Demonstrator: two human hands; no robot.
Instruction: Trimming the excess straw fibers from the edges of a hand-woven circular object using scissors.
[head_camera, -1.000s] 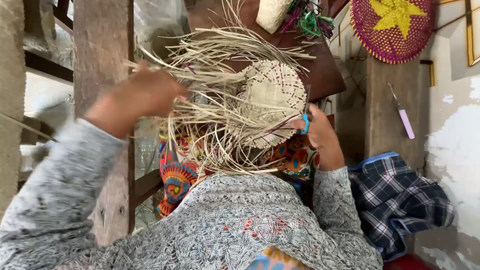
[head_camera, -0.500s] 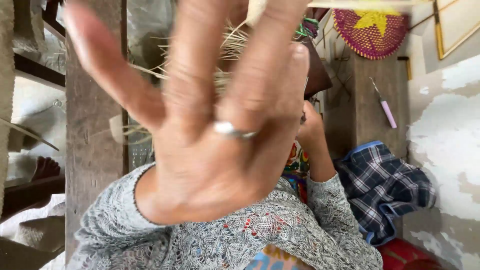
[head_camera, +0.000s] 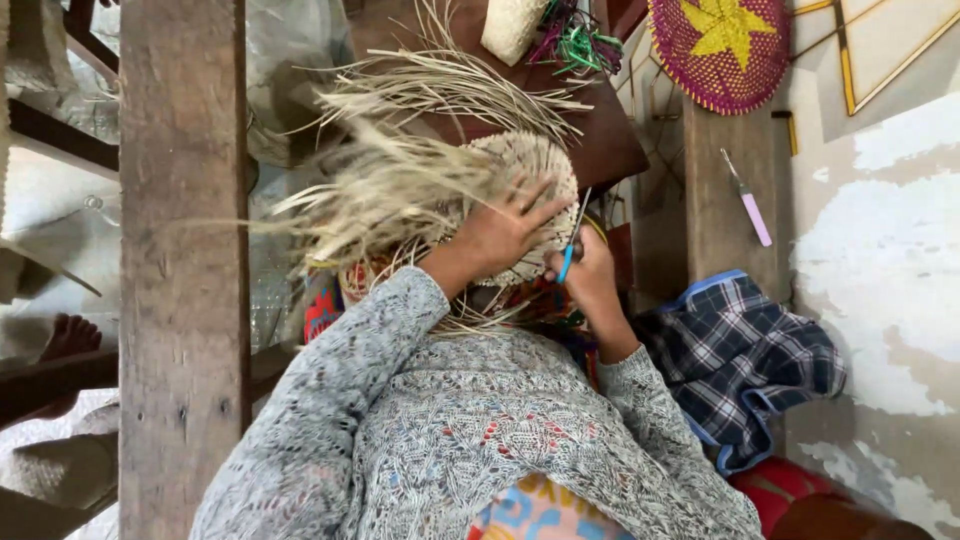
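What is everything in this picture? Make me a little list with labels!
left hand: the left hand lies spread on a woven straw piece
right hand: the right hand grips a blue-handled tool beside the weave
loose ends: pale straw strands fan out to the left, blurred
clothing: grey knitted sleeves
nearby: a checked cloth, a wooden post
on the wall: a round purple mat with a yellow star, a pink-handled tool

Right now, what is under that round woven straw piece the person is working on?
Under the woven straw piece a dark brown wooden surface shows beyond it and patterned cloth nearer. The left hand covers its lower edge; directly beneath is hidden.
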